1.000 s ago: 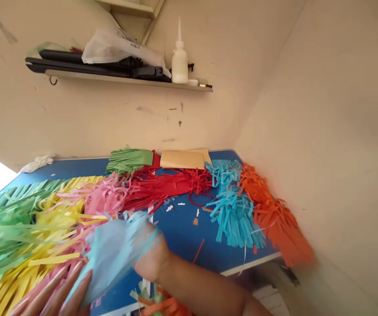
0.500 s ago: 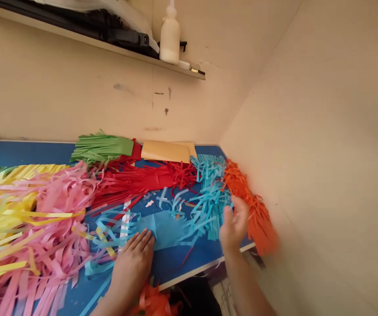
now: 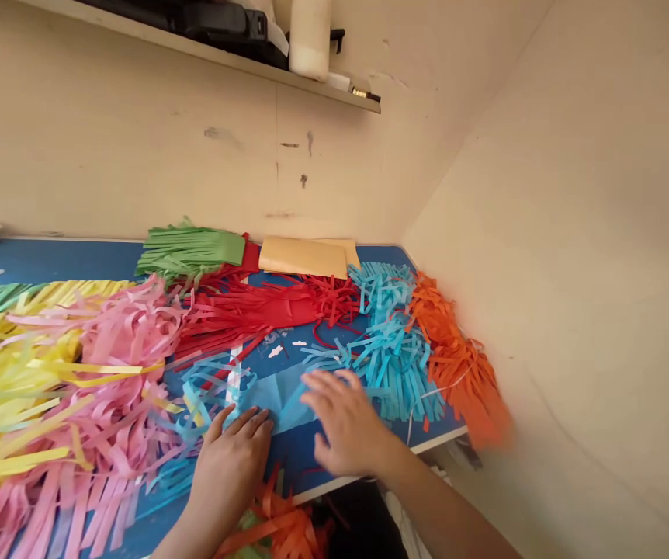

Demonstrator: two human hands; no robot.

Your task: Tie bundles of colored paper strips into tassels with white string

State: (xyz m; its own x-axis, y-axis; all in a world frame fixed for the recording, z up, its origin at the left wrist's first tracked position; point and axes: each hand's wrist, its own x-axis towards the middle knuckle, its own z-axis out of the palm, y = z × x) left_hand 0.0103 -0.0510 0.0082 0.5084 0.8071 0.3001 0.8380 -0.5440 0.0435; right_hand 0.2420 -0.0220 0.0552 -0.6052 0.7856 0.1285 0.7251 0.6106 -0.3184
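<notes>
A light blue sheet of tissue paper [image 3: 273, 394] with fringed ends lies near the front edge of the table. My left hand [image 3: 240, 446] rests flat on its near left part, fingers together and stretched out. Over the right part of the same sheet is my right hand [image 3: 343, 419], fingers spread and slightly bent, with nothing visible in them. Whether its fingertips touch the paper I cannot tell. Just right of it lies a bundle of light blue fringe [image 3: 396, 365], with orange fringe [image 3: 462, 365] beyond, hanging over the table's right edge.
Pink [image 3: 130, 334] and yellow fringe [image 3: 14, 388] cover the left of the blue table [image 3: 95, 256]. Red fringe [image 3: 276, 304], green fringe [image 3: 195, 248] and folded tan paper [image 3: 303, 256] lie along the back. A shelf [image 3: 223, 58] with a white bottle [image 3: 310, 39] hangs above.
My right hand has moved left, from beside the blue and orange fringe to over the blue sheet. The left hand stays on the paper. The view has shifted slightly.
</notes>
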